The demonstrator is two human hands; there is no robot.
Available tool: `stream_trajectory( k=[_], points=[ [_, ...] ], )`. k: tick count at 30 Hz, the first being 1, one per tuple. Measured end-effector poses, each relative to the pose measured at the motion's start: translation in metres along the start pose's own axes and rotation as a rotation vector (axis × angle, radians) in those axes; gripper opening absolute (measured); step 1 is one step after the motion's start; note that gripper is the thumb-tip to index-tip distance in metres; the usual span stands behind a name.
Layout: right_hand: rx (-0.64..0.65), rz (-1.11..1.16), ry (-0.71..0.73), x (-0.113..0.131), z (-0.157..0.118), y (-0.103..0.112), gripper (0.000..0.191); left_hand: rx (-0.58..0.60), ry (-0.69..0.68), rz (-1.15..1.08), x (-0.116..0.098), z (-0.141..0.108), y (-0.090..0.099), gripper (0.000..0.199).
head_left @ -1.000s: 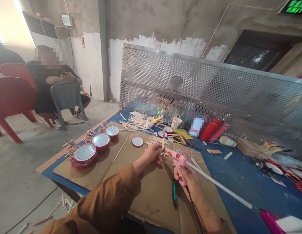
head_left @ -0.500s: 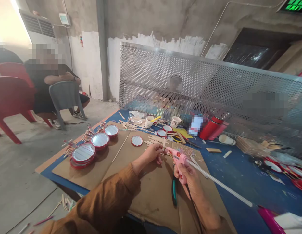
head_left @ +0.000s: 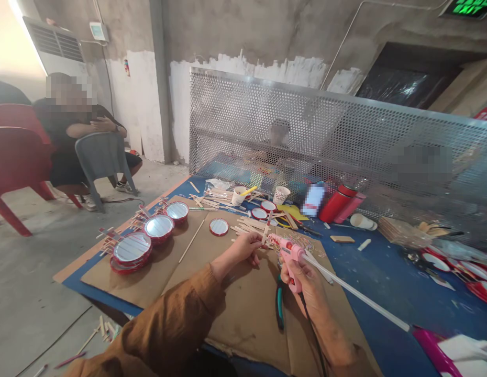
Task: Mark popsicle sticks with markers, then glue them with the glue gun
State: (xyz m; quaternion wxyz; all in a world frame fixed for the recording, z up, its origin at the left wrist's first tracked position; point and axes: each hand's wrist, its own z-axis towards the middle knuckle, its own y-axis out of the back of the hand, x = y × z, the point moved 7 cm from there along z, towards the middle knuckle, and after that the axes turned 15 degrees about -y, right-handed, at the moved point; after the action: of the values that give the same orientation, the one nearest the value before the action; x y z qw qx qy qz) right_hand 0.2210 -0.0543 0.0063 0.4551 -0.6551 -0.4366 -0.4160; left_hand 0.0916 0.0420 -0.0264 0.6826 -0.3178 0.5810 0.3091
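My left hand [head_left: 246,248] pinches a small wooden craft stick [head_left: 267,229], which stands nearly upright. In my right hand [head_left: 304,280] is a pink hot glue gun [head_left: 292,256], its nozzle close to the stick; whether they touch I cannot tell. A long clear glue stick [head_left: 357,293] juts from the back of the gun. Teal-handled pliers [head_left: 280,303] lie on the cardboard [head_left: 243,324] beneath my hands. Ahead of my left hand lies a round red-rimmed disc [head_left: 219,226], with loose craft sticks [head_left: 249,225] to its right.
Stacked red-rimmed discs with sticks [head_left: 131,248] line the table's left side. Paper cups [head_left: 281,195], a red bottle [head_left: 338,203] and a phone [head_left: 314,199] stand before a perforated metal screen [head_left: 243,120]. A seated person [head_left: 80,125] is at far left.
The view has shifted slightly. My left hand still holds the craft stick, now leaning a little more to the right, and my right hand keeps the glue gun close to it.
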Motion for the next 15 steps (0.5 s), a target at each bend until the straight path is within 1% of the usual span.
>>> stream_trajectory(
  k=[4, 8, 12, 15],
  points=[
    [-0.003, -0.024, 0.008, -0.0006, 0.0015, 0.0026, 0.046, 0.01, 0.027, 0.013, 0.0022, -0.0007, -0.0001, 0.016],
    [-0.018, -0.037, 0.015, 0.0021, 0.0005, 0.003, 0.05, 0.025, 0.019, 0.019, 0.0005, -0.0011, -0.0015, 0.02],
    [-0.027, -0.028, 0.019, 0.0056, -0.0013, 0.0019, 0.051, 0.036, 0.017, 0.05, -0.0026, -0.0028, -0.0028, 0.014],
    [-0.025, -0.014, 0.02, 0.0062, -0.0013, 0.0025, 0.048, 0.042, 0.01, 0.06, -0.005, -0.0037, -0.0037, 0.014]
  ],
)
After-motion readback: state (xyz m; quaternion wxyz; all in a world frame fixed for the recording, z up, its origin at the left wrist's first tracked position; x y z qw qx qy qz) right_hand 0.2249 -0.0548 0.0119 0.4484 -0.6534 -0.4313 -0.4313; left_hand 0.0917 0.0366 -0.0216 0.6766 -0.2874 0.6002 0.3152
